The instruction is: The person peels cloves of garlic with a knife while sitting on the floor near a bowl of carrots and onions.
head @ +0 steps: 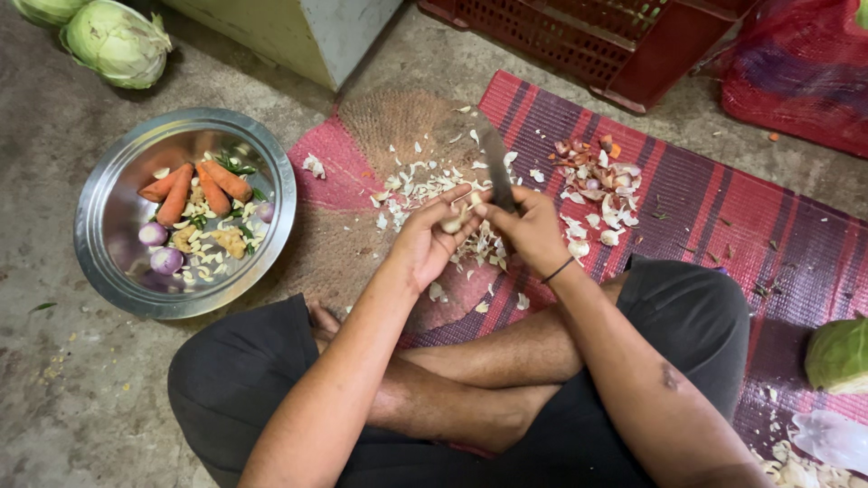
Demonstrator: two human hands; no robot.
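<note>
My left hand (pixel 432 237) pinches a small pale garlic clove (pixel 452 222) between thumb and fingers. My right hand (pixel 532 231) grips a knife (pixel 495 158) whose grey blade points away from me, its edge resting against the clove. Both hands meet above a red and purple striped mat (pixel 723 217) and a round brown fibre mat (pixel 398 126). Pale garlic skins (pixel 425 185) lie scattered under the hands. A heap of unpeeled cloves and skins (pixel 599 185) sits just right of the knife.
A steel bowl (pixel 108 217) at my left holds carrots (pixel 194 185), small onions, ginger and peeled garlic. Cabbages (pixel 116 41) lie at the top left, another cabbage (pixel 839 354) at the right edge. A red plastic crate (pixel 597 41) stands ahead. My crossed legs fill the foreground.
</note>
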